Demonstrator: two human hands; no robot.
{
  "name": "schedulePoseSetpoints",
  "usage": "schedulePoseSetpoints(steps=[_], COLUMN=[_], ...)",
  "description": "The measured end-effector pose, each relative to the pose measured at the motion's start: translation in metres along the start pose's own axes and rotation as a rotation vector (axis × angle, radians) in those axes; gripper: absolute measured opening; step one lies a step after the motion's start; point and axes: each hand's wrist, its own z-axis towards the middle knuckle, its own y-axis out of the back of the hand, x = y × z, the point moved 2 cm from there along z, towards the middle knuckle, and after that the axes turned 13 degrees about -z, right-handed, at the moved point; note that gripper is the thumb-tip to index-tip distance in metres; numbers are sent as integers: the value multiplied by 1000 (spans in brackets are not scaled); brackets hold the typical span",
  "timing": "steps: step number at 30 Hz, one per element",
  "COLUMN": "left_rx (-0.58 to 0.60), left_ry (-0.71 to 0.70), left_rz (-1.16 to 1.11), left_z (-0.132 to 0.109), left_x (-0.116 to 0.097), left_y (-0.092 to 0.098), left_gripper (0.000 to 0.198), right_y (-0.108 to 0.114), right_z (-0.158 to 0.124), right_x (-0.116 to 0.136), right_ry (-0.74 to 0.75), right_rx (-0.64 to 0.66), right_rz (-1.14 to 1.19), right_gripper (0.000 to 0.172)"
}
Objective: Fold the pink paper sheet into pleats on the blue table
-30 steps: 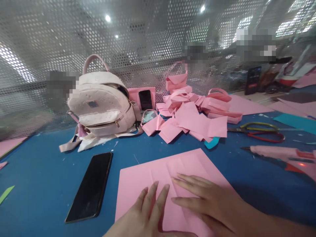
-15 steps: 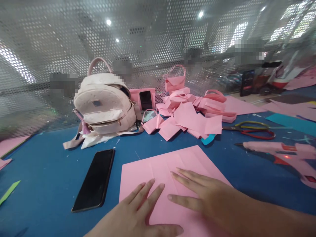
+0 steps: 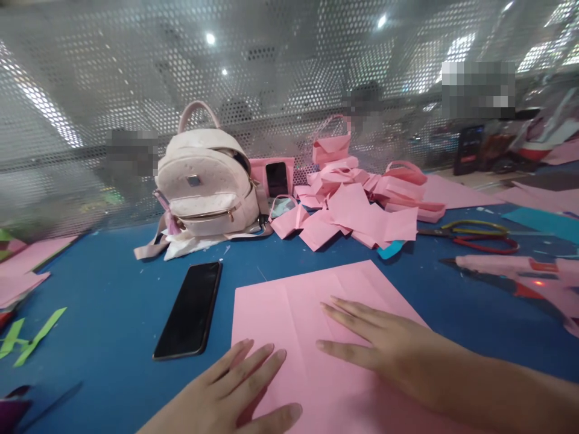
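A creased pink paper sheet (image 3: 307, 307) lies flat on the blue table (image 3: 113, 301) in front of me. My left hand (image 3: 235, 392) rests open on the sheet's near left part, fingers stretched out and pointing right. My right hand (image 3: 380, 346) lies open and flat on the sheet's right half, fingers spread toward the centre crease. Neither hand holds anything.
A black phone (image 3: 190, 310) lies left of the sheet. Behind it stand a pale pink backpack (image 3: 205, 181), a pile of folded pink paper pieces (image 3: 362, 208), scissors (image 3: 474, 235) and a pink glue gun (image 3: 511, 271) at right. Green paper strips (image 3: 31, 331) lie at left. A perforated metal screen closes the back.
My left hand has slid toward me and to the left along the sheet. The view has shifted left, showing more of the left table. My right hand stays flat on the paper.
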Motion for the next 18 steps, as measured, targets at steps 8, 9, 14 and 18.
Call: schedulePoseSetpoints(steps=[8,9,14,18], left_rx=[-60,-91,-40,-78], left_ry=[37,32,2,22], left_rz=[-8,7,101,80], left_z=[-22,-23,-18,-10], left_x=[-10,-11,-12,-15], left_y=[-2,-1,7,9], left_gripper=[42,42,38,39], right_y=[3,3,3,3], right_z=[2,3,2,2], right_x=[2,2,1,1], right_ry=[19,18,10,9], right_rx=[47,55,25,34], right_rz=[-44,-45,5,19], right_gripper=[83,83,84,83])
